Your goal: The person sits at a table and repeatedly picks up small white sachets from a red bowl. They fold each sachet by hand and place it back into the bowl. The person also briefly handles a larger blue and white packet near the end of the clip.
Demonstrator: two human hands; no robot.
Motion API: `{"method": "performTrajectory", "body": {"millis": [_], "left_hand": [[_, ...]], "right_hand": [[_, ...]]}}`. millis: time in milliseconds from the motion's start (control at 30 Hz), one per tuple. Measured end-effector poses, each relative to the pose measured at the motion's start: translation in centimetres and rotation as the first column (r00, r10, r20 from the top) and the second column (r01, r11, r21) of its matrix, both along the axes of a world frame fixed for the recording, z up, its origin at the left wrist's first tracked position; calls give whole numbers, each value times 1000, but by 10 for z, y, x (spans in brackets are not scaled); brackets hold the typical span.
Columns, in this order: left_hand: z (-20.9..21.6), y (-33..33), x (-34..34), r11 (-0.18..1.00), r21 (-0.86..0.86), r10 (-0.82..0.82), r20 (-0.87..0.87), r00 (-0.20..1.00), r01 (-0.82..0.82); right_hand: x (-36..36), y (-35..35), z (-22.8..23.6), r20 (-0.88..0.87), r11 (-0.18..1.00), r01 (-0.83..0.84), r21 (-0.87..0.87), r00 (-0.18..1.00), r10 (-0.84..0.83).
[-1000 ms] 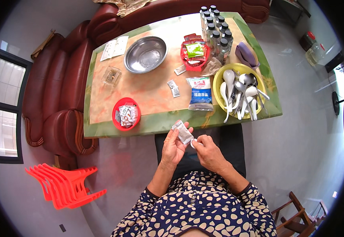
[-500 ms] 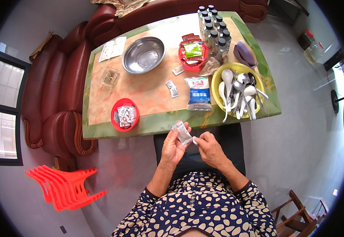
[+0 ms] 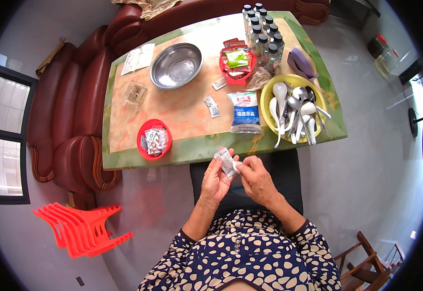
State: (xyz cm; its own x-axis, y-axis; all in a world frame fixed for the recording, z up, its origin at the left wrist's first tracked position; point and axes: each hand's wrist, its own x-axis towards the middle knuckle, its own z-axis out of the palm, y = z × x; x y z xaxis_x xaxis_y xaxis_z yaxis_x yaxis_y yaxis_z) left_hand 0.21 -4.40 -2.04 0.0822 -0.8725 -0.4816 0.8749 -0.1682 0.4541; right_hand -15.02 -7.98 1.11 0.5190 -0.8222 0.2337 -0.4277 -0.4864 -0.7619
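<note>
My left hand [image 3: 214,182] grips a small silvery-white sachet [image 3: 227,161] between thumb and fingers, just off the table's near edge. My right hand [image 3: 257,180] is closed in a pinch on a small white piece against the sachet's right side; whether it is a wipe or part of the packet I cannot make out. On the table beyond lie a clear and blue bag of white contents [image 3: 245,114] and a loose printed sachet [image 3: 212,107]. To the left, a red basket [image 3: 169,143] holds several similar sachets.
A yellow basin [image 3: 324,104] of spoons sits at the table's right, near several black-capped bottles [image 3: 271,59] and a purple case [image 3: 302,64]. Farther back are a red basket of packets [image 3: 244,80], a steel bowl [image 3: 176,66], and a clear ashtray [image 3: 135,93]. Red plastic chairs [image 3: 78,228] stand lower left.
My right hand has moved slightly up and closer to the sachet, so the white piece now overlaps its side. The sachet has shifted slightly to the right in my left hand.
</note>
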Motion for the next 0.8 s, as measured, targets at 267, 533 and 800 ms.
{"method": "performTrajectory", "body": {"millis": [267, 533, 800], "left_hand": [[-2, -1, -2, 1000, -18, -13, 3, 1000, 13], [1, 2, -8, 1000, 1, 4, -177, 984, -4], [7, -4, 5, 1000, -19, -8, -21, 1000, 8]], "right_hand": [[0, 2, -10, -94, 1000, -17, 5, 995, 18], [29, -8, -16, 27, 978, 105, -179, 994, -101], [1, 8, -17, -1, 972, -208, -113, 978, 209]]}}
